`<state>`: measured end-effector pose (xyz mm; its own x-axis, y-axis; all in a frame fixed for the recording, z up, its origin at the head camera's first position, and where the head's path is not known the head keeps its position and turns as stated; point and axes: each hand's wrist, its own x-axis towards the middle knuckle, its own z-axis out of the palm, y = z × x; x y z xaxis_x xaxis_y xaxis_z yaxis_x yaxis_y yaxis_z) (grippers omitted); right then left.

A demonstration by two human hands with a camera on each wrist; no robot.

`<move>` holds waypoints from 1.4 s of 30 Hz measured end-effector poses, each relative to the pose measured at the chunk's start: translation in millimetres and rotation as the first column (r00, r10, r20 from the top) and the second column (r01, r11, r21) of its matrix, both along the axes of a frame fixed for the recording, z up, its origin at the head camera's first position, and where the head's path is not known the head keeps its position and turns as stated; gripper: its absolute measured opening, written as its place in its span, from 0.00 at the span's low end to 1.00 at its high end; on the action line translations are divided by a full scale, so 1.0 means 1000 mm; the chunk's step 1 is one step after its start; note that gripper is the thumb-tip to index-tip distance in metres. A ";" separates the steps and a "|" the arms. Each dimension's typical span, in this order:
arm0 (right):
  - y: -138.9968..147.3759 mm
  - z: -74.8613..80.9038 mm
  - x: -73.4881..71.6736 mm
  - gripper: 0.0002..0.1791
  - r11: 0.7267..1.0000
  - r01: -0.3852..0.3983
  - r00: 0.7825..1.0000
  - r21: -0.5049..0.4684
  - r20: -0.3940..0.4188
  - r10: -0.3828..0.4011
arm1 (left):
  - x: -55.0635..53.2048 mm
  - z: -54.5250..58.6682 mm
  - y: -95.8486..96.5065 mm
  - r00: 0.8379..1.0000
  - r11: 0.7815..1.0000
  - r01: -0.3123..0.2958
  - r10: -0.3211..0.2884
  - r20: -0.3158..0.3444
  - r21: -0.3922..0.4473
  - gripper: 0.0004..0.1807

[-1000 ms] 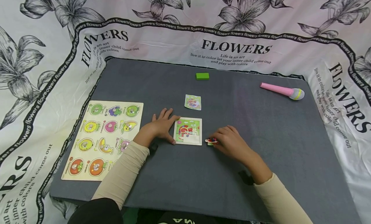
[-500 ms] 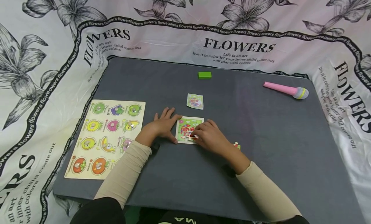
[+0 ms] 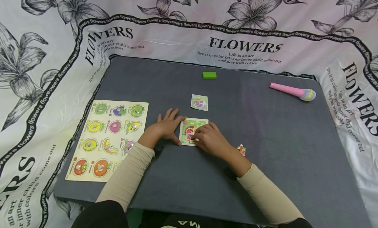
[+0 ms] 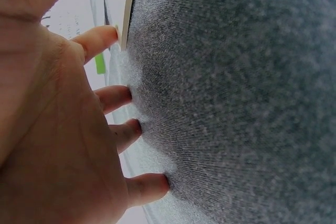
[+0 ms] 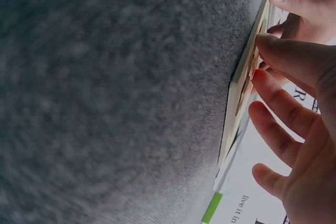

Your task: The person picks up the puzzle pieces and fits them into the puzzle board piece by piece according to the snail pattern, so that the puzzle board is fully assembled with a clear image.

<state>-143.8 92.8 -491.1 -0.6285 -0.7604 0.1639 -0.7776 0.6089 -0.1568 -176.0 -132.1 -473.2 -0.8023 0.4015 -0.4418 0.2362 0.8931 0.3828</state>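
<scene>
A small square jigsaw puzzle tray (image 3: pixel 196 119) with a green and red picture lies on the table before me. My left hand (image 3: pixel 163 128) is spread at its left side, index finger and thumb touching the edge. In the left wrist view, the other fingertips (image 4: pixel 163 182) rest on the cloth. My right hand (image 3: pixel 215 141) pinches a puzzle piece (image 3: pixel 196 140) at the tray's lower right, mostly hidden by the fingers. The right wrist view has thumb and index tip right at the tray's surface (image 5: pixel 233 98). Beside the right wrist lies a loose puzzle piece (image 3: pixel 241 150).
A larger fruit board (image 3: pixel 113 146) lies to the left, partly under the left forearm. Beyond the tray sit a small picture card (image 3: pixel 199 102) and a green block (image 3: pixel 209 75). A pink toy microphone (image 3: pixel 292 91) lies at the back right.
My right hand has carried a puzzle piece leftward from beside the tray onto its lower right, uncovering the loose piece. The left hand has stayed at the tray's edge.
</scene>
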 end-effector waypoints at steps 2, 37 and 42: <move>0.000 0.000 0.000 0.09 1.000 0.009 1.000 -0.002 0.007 -0.009 | 0.000 0.000 0.000 1.000 1.000 0.003 -0.003 0.000 -0.004 0.60; 0.126 0.015 0.034 0.28 0.962 0.258 0.955 0.094 0.124 -0.268 | -0.001 -0.002 0.000 1.000 1.000 0.008 -0.008 0.002 -0.014 0.61; 0.131 0.016 0.038 0.25 0.961 0.261 0.956 0.089 0.118 -0.270 | -0.001 -0.003 0.001 1.000 1.000 0.001 -0.001 0.003 -0.019 0.61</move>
